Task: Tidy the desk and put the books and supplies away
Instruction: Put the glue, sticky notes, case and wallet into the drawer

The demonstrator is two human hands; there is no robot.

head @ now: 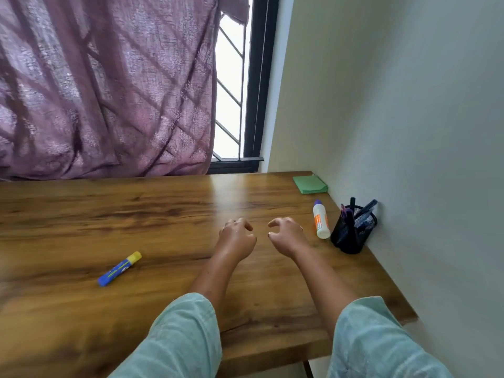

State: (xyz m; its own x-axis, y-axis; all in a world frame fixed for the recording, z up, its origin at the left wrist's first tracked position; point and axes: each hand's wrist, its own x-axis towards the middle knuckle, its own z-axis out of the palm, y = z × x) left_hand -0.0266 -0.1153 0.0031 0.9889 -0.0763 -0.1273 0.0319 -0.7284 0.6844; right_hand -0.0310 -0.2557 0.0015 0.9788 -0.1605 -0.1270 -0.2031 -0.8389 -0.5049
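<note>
Both hands hover over the middle of the desk [136, 208], side by side and slightly apart. The left hand [236, 238] sits just left of centre in the frame and the right hand [286, 236] just right of it. On each the fingers [240, 223] are loosely curled inward and hold nothing. Pale green sleeves [185, 336] fill the bottom of the frame.

A blue glue stick [120, 268] with a yellow cap lies on its side at lower left, well apart from the hands. Right of centre, near the right hand, a white bottle [321, 219] with a purple cap lies flat on the wood. Just beside it a black mesh pen cup [354, 233] stands against the wall [409, 132], with pens [365, 210] sticking out of it. Further up, in the desk's far right corner, lies a green pad [310, 184].

A purple curtain [103, 85] covers the upper left of the frame, with a strip of barred window [231, 91] showing at its right edge.
</note>
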